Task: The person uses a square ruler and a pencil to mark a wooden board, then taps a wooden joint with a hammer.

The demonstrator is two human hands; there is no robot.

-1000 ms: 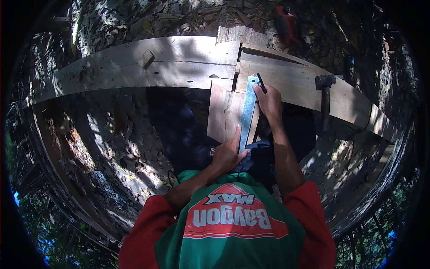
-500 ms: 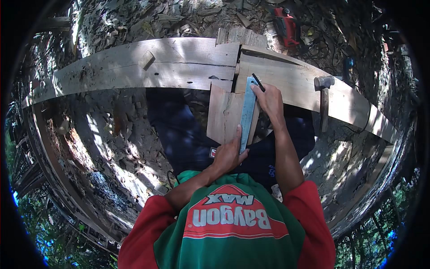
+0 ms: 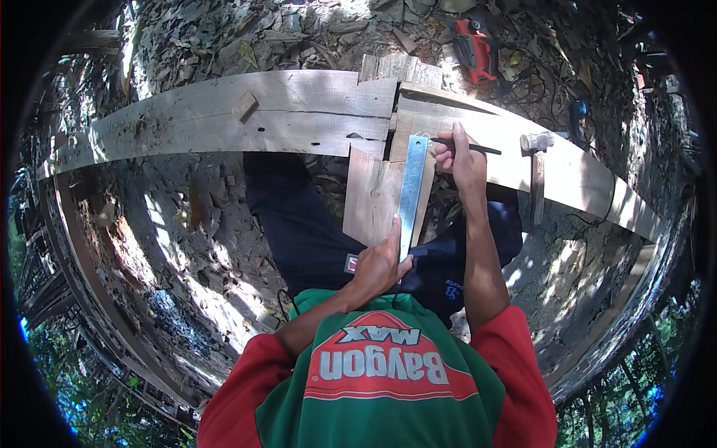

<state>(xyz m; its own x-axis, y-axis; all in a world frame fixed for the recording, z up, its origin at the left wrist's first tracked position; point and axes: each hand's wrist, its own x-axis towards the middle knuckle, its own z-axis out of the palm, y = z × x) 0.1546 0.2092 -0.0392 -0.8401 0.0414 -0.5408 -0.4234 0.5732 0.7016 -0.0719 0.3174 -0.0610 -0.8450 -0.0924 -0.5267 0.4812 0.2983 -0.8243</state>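
Note:
A flat steel ruler (image 3: 412,193) lies lengthwise on a short wooden board (image 3: 370,196) between my legs. My left hand (image 3: 379,266) grips the ruler's near end, index finger stretched along its left edge and thumb on the other side. Just right of the ruler's far end, my right hand (image 3: 464,164) holds a black pencil (image 3: 482,148) between thumb and fingers, tilted sideways over the right plank (image 3: 497,134). The short board meets the left plank (image 3: 299,119) and the right plank at a notched joint.
A hammer (image 3: 538,168) rests across the right plank, its handle hanging over the near edge. Beyond the planks a red power tool (image 3: 476,52) lies on leaf-covered ground. A small wood block (image 3: 245,107) sits on the left plank, and a blue object (image 3: 579,119) lies at the far right.
My right hand has come off the ruler's far end and moved slightly right. The pencil has swung from steep to nearly level. My left hand keeps its hold on the ruler.

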